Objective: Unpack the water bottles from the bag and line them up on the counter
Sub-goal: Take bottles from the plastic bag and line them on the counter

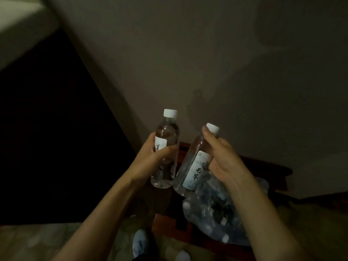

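I hold one bottle [165, 147] in my left hand [150, 153] and a tilted bottle [195, 162] in my right hand [222, 157], each grip clenched around its bottle above the plastic bag [216, 210] on the dark surface [163, 221], and in this dim light I may set one down at the edge, where it could fall.

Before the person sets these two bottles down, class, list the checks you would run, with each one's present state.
1. Left hand grips the left bottle round its body: ok.
2. Right hand grips the right bottle: ok.
3. Both white caps on: ok.
4. Left bottle near upright: ok; right bottle tilted: not ok for placing.
5. Free space on the wooden counter: cannot tell, too dark.
6. Plastic bag holds more bottles: ok, caps show.
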Action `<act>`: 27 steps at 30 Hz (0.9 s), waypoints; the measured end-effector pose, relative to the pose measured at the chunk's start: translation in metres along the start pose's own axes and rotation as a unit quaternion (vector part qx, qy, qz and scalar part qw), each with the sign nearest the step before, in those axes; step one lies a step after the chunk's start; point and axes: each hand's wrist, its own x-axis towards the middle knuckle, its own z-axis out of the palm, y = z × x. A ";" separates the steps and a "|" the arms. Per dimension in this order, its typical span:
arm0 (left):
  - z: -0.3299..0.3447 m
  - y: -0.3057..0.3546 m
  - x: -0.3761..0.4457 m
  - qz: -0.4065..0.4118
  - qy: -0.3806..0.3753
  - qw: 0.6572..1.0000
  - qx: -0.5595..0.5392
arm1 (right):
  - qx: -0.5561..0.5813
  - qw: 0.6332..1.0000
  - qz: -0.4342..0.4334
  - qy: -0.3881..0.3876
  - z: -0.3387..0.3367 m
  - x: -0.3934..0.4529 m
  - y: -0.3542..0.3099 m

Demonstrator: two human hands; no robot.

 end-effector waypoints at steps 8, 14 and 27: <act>-0.071 0.086 -0.006 0.114 0.048 0.992 0.013 | -0.034 0.993 -0.092 -0.058 0.113 -0.007 -0.063; -0.123 0.145 -0.008 0.190 0.149 0.965 0.101 | -0.078 0.966 -0.236 -0.071 0.199 -0.027 -0.086; -0.246 0.235 -0.018 0.274 0.208 0.935 0.088 | -0.075 0.926 -0.368 -0.048 0.352 -0.044 -0.095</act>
